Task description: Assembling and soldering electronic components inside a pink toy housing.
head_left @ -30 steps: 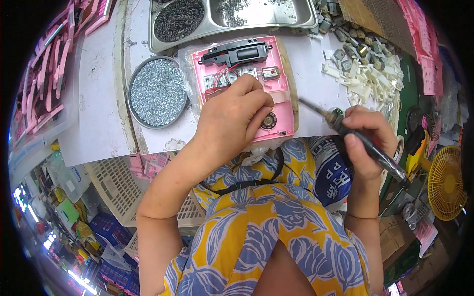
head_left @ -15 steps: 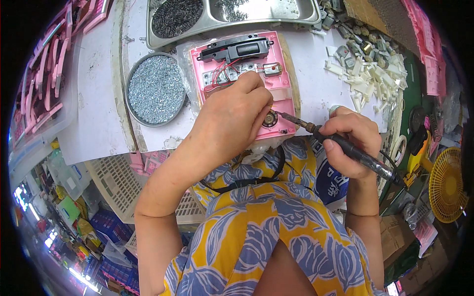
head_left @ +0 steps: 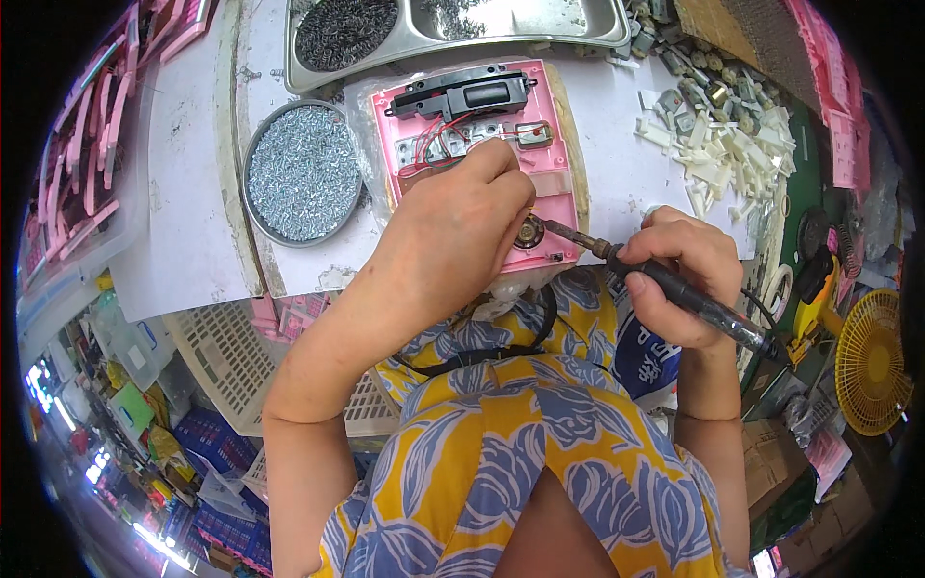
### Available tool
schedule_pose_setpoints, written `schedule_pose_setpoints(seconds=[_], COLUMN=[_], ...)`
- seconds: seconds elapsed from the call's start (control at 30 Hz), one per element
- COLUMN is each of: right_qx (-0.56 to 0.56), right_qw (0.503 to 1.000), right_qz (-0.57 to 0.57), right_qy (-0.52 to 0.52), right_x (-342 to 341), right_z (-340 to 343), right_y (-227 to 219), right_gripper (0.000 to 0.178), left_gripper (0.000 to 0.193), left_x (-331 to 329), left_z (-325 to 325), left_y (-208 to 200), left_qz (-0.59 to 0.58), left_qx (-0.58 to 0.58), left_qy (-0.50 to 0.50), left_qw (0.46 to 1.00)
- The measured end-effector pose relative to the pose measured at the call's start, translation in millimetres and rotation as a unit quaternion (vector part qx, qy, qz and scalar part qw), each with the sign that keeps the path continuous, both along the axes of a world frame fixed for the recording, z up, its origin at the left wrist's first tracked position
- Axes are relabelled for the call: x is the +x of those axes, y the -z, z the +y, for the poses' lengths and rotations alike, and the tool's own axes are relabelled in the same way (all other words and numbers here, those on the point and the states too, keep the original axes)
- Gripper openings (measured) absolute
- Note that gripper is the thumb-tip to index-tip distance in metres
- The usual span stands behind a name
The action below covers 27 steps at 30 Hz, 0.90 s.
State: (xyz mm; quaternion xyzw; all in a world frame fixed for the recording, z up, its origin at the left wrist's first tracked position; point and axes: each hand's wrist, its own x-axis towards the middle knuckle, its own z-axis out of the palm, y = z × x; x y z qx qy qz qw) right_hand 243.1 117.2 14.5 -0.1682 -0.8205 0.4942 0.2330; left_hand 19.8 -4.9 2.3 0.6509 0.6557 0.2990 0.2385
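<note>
Left hand: we see it [head_left: 462, 217] laid over the pink casing [head_left: 559, 210], thumb and forefinger drawn together at the tips; we cannot tell whether anything thin is pinched between them.
Right hand: we find its fingers closed around the handle of the soldering iron [head_left: 696, 302]; this hand [head_left: 699, 265] is to the right of the left fingertips.
Iron tip: we see it pointing toward the left fingertips, at the edge of the round speaker [head_left: 529, 232]; touching or just beside, we cannot tell.
Pink casing: we have it beneath the left fingers, open side up, with the speaker in it just below their tips.
Casing parts: we make out a black housing [head_left: 462, 96] beyond the left fingers, with red wires [head_left: 421, 154] and a small metal motor [head_left: 533, 136] nearer to them.
Screws: we see silvery ones [head_left: 303, 173] filling a round dish [head_left: 248, 183] to the left of the left fingers.
Metal tray: we see it [head_left: 501, 44] farther out, beyond the black housing.
White pieces: we see a heap of these [head_left: 727, 159] beyond the right fingers.
</note>
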Motion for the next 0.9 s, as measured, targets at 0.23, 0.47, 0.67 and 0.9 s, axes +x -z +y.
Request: schedule_pose_setpoints(seconds=[0.23,0.47,0.67,0.9], right_qx=[-0.025,-0.020,-0.019,-0.009], right_qw=[0.998,0.996,0.997,1.000], right_qz=[0.027,0.044,0.051,0.011], right_qy=[0.045,0.071,0.053,0.004], right_x=[19,28,26,20], right_z=[6,11,10,6], right_y=[-2,-3,-3,-2], right_gripper=[0.020,0.024,0.023,0.021], left_gripper=[0.012,0.012,0.013,0.018], left_x=[1,3,2,1], left_z=[-3,-4,-4,0], left_y=[3,4,5,1], left_qz=[-0.010,-0.034,-0.032,0.041], left_qx=[0.039,0.051,0.052,0.023], left_qy=[-0.015,-0.038,-0.008,0.037], left_qw=[0.999,0.997,0.998,0.998])
